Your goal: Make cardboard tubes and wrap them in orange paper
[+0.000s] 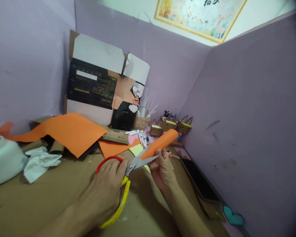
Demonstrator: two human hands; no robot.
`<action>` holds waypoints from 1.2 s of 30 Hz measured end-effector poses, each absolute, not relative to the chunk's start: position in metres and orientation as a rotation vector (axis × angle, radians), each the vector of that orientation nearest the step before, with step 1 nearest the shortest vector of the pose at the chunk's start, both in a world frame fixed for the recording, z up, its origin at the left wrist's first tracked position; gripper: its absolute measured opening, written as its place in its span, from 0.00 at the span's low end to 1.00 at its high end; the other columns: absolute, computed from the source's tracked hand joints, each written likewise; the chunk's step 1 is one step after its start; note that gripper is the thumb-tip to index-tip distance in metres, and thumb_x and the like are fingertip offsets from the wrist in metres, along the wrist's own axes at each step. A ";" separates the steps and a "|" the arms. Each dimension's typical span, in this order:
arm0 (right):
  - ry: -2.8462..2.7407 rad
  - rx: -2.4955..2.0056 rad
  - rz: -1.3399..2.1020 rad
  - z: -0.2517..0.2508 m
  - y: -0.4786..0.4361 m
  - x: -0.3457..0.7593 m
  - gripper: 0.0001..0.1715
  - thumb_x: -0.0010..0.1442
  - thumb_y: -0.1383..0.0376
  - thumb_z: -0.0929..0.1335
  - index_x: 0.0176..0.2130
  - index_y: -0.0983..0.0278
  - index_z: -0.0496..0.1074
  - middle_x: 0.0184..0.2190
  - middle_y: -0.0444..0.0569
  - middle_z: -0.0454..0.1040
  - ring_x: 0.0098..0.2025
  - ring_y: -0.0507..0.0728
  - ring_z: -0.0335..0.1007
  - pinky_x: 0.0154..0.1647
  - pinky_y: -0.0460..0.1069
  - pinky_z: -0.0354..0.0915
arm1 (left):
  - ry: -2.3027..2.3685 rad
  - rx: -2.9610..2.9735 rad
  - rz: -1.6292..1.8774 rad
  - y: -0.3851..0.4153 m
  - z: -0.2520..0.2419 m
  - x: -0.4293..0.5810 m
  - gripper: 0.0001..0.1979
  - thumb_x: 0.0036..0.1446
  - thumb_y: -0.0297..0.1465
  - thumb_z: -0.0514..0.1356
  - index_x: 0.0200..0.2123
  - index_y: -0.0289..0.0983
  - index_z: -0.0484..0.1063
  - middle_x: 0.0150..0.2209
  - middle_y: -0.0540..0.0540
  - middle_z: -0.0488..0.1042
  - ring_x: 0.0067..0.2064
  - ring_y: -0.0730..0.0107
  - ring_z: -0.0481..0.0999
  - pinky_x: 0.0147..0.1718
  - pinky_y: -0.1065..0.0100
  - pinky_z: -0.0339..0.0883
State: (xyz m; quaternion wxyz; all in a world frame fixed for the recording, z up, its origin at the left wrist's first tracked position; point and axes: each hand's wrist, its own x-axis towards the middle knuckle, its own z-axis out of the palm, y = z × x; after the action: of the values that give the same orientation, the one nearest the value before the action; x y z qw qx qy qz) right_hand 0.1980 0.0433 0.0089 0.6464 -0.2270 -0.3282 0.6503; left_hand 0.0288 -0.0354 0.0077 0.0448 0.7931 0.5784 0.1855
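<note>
My left hand (106,184) is closed round the handles of the scissors (131,165), one red and one wrapped in yellow measuring tape (120,209). The blades stand apart, pointing right, on either side of the near end of a rolled orange paper (160,143). My right hand (162,168) grips that roll near its lower end, fingertips close to the lower blade. The roll slants up and away to the right.
Orange sheets (76,135) and a crumpled white tissue (40,161) lie left, near a white pot (5,161). An unfolded box (96,79) leans on the back wall. Markers (141,138), a basket (141,122) and small cardboard boxes (169,125) are behind; a dark tablet (199,179) lies right.
</note>
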 end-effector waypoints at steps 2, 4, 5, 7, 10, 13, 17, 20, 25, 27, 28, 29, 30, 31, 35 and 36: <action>-0.725 -0.521 1.480 0.009 0.043 0.197 0.22 0.41 0.59 0.77 0.36 0.59 0.71 0.34 0.43 0.77 0.36 0.53 0.73 0.40 0.53 0.70 | 1.740 2.400 0.561 -0.036 0.011 0.029 0.29 0.51 0.19 0.47 0.58 0.34 0.54 0.47 0.38 0.66 0.49 0.56 0.65 0.47 0.55 0.63; -0.696 -0.533 1.480 0.009 0.043 0.196 0.22 0.40 0.59 0.78 0.35 0.60 0.71 0.35 0.43 0.77 0.36 0.54 0.73 0.41 0.53 0.70 | 1.721 2.360 0.542 -0.036 0.015 0.030 0.28 0.51 0.19 0.46 0.57 0.36 0.55 0.46 0.40 0.67 0.47 0.57 0.67 0.44 0.57 0.64; -0.686 -0.545 1.477 0.009 0.042 0.196 0.23 0.39 0.60 0.78 0.35 0.60 0.71 0.35 0.44 0.77 0.36 0.54 0.73 0.40 0.54 0.70 | 1.721 2.337 0.523 -0.037 0.017 0.030 0.28 0.51 0.19 0.46 0.56 0.37 0.56 0.45 0.41 0.68 0.46 0.57 0.68 0.42 0.58 0.65; -0.679 -0.572 1.462 0.009 0.042 0.195 0.24 0.37 0.59 0.78 0.34 0.61 0.71 0.35 0.44 0.76 0.36 0.54 0.73 0.38 0.53 0.70 | 1.735 2.302 0.479 -0.037 0.020 0.031 0.26 0.52 0.20 0.45 0.55 0.38 0.57 0.43 0.41 0.69 0.43 0.57 0.69 0.37 0.60 0.67; -0.702 -0.588 1.443 0.010 0.040 0.194 0.24 0.38 0.58 0.78 0.34 0.61 0.71 0.34 0.45 0.76 0.35 0.55 0.73 0.34 0.50 0.71 | 1.771 2.320 0.460 -0.036 0.017 0.031 0.27 0.52 0.20 0.45 0.56 0.36 0.57 0.43 0.39 0.69 0.44 0.55 0.70 0.36 0.60 0.67; -0.754 -0.579 1.435 0.012 0.038 0.193 0.21 0.41 0.59 0.77 0.35 0.61 0.71 0.35 0.46 0.76 0.36 0.55 0.72 0.31 0.49 0.70 | 1.815 2.363 0.523 -0.034 0.004 0.030 0.29 0.50 0.19 0.45 0.58 0.36 0.56 0.46 0.38 0.69 0.45 0.56 0.70 0.38 0.59 0.67; -0.771 -0.590 1.419 0.011 0.039 0.193 0.22 0.41 0.62 0.77 0.36 0.60 0.70 0.37 0.46 0.76 0.37 0.55 0.73 0.34 0.50 0.70 | 1.906 2.398 0.626 -0.029 -0.012 0.027 0.29 0.50 0.17 0.43 0.55 0.40 0.60 0.43 0.40 0.70 0.43 0.56 0.72 0.36 0.58 0.67; -0.755 -0.563 1.420 0.010 0.040 0.193 0.23 0.40 0.62 0.77 0.36 0.59 0.70 0.36 0.44 0.76 0.38 0.55 0.73 0.36 0.50 0.70 | 1.878 2.420 0.645 -0.026 -0.016 0.024 0.28 0.51 0.19 0.44 0.54 0.41 0.63 0.42 0.41 0.71 0.40 0.57 0.73 0.36 0.58 0.67; -0.758 -0.552 1.419 0.010 0.040 0.194 0.23 0.40 0.62 0.78 0.36 0.59 0.70 0.38 0.45 0.76 0.40 0.55 0.73 0.37 0.49 0.70 | 1.814 2.398 0.662 -0.029 -0.009 0.023 0.27 0.51 0.19 0.44 0.54 0.41 0.62 0.41 0.41 0.71 0.40 0.57 0.73 0.35 0.59 0.67; -0.758 -0.550 1.425 0.010 0.039 0.194 0.21 0.41 0.62 0.77 0.36 0.59 0.70 0.37 0.44 0.76 0.39 0.54 0.73 0.36 0.49 0.70 | 1.797 2.387 0.633 -0.031 -0.001 0.024 0.27 0.51 0.19 0.44 0.53 0.40 0.62 0.40 0.42 0.70 0.40 0.56 0.72 0.34 0.59 0.66; -0.759 -0.547 1.430 0.011 0.039 0.194 0.20 0.42 0.63 0.77 0.36 0.59 0.70 0.36 0.44 0.76 0.38 0.54 0.73 0.36 0.49 0.70 | 1.793 2.383 0.606 -0.032 0.003 0.025 0.27 0.50 0.18 0.44 0.53 0.40 0.62 0.39 0.42 0.70 0.40 0.56 0.72 0.33 0.60 0.66; -0.764 -0.545 1.435 0.011 0.039 0.195 0.19 0.43 0.63 0.76 0.36 0.59 0.70 0.36 0.44 0.76 0.36 0.53 0.72 0.35 0.49 0.70 | 1.793 2.378 0.579 -0.033 0.007 0.026 0.27 0.50 0.18 0.43 0.52 0.39 0.62 0.38 0.42 0.70 0.39 0.57 0.72 0.32 0.61 0.66; -0.773 -0.544 1.438 0.010 0.038 0.195 0.18 0.44 0.63 0.76 0.36 0.59 0.71 0.35 0.44 0.76 0.35 0.53 0.72 0.35 0.49 0.70 | 1.794 2.376 0.562 -0.034 0.010 0.026 0.28 0.49 0.17 0.43 0.52 0.39 0.62 0.38 0.42 0.70 0.38 0.57 0.72 0.32 0.61 0.66; -0.783 -0.543 1.437 0.010 0.038 0.195 0.17 0.45 0.63 0.76 0.36 0.59 0.71 0.36 0.44 0.76 0.35 0.52 0.72 0.35 0.48 0.70 | 1.793 2.377 0.558 -0.034 0.012 0.026 0.28 0.49 0.17 0.44 0.53 0.38 0.62 0.38 0.42 0.70 0.38 0.58 0.72 0.32 0.61 0.66; -0.799 -0.527 1.429 0.010 0.038 0.195 0.17 0.46 0.63 0.75 0.36 0.60 0.71 0.35 0.44 0.75 0.34 0.51 0.72 0.35 0.48 0.70 | 1.741 2.376 0.562 -0.033 0.018 0.024 0.24 0.50 0.19 0.45 0.50 0.38 0.63 0.39 0.42 0.69 0.40 0.57 0.71 0.34 0.60 0.65; -0.789 -0.526 1.423 0.009 0.038 0.195 0.17 0.45 0.63 0.76 0.37 0.60 0.71 0.35 0.43 0.75 0.35 0.52 0.72 0.35 0.48 0.70 | 1.721 2.372 0.555 -0.033 0.019 0.023 0.23 0.50 0.19 0.45 0.48 0.38 0.64 0.39 0.43 0.69 0.40 0.57 0.71 0.35 0.59 0.65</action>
State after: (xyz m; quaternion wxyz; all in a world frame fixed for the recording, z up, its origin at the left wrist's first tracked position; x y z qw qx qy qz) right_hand 0.1952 0.0384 0.0094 0.6562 -0.2321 -0.3482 0.6279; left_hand 0.0234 -0.0329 0.0187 0.0794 0.7927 0.5753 0.1853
